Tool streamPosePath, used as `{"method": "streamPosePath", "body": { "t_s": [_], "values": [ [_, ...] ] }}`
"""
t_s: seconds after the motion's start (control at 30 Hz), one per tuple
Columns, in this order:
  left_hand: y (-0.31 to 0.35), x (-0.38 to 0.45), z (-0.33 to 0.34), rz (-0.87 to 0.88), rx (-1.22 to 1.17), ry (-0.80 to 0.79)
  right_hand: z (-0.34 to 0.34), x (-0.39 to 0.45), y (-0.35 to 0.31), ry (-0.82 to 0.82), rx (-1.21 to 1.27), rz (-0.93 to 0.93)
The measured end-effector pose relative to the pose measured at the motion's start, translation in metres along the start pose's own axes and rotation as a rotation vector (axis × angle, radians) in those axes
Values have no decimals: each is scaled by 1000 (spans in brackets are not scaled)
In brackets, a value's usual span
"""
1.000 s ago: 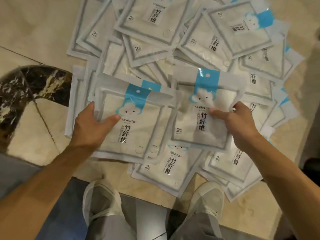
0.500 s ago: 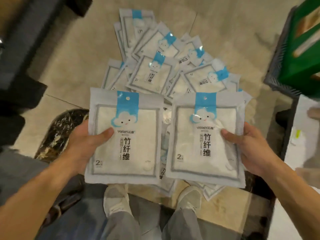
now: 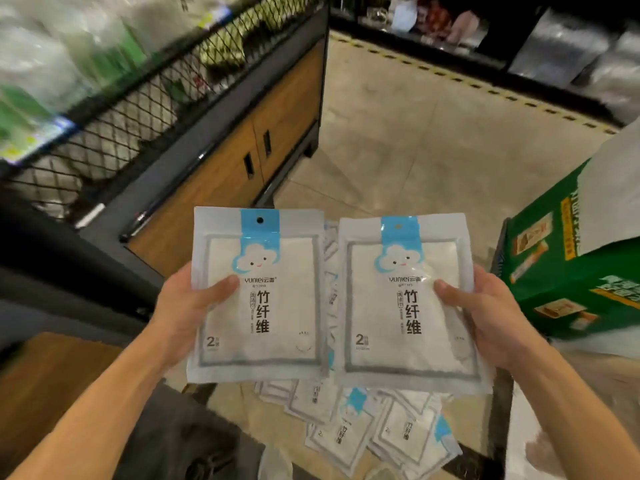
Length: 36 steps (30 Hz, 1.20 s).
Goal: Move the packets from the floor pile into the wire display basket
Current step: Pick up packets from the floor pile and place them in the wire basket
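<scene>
Two packets up, basket on your left

You held one packet [image 3: 258,292] upright in your left hand [image 3: 187,306] and another packet [image 3: 408,299] in your right hand [image 3: 491,317], above the floor pile [image 3: 363,424]. The wire display basket [image 3: 114,109] stood up-left, nearer your left hand.

A pale tiled floor [image 3: 398,140] carries a loose pile of white packets [image 3: 374,434], with a green carton [image 3: 568,271] standing nearby.

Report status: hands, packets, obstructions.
Left hand grips one packet; right hand grips another. Wire basket up left. Nothing between.
</scene>
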State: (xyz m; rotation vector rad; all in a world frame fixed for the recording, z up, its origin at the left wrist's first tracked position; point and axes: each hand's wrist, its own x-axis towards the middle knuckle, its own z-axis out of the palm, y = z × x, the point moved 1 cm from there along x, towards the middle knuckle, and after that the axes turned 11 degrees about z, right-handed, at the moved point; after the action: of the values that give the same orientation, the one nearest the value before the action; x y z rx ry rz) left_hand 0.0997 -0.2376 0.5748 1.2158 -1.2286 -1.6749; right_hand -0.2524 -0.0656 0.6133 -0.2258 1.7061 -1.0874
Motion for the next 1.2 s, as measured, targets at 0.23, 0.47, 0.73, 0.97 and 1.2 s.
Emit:
{"method": "streamPosePath", "body": {
  "t_s": [0.23,0.47,0.73,0.97,1.2],
  "values": [
    [172,-93,-53,180,-51,89,62,-130,-123,-147,59,-162],
    [270,-217,-102,347,-27,284,124,-223,-174,-379,45,-253],
    [286,-364,-123,444,-74,696,195,-286,-192,-701,-106,-312],
    [270,-498,-136,439,-141,974,253,-354,-170,-981,-311,-317],
    [234,-608,-179,403,-138,1174,309,-424,-108,-1119,-392,-262]
  ]
}}
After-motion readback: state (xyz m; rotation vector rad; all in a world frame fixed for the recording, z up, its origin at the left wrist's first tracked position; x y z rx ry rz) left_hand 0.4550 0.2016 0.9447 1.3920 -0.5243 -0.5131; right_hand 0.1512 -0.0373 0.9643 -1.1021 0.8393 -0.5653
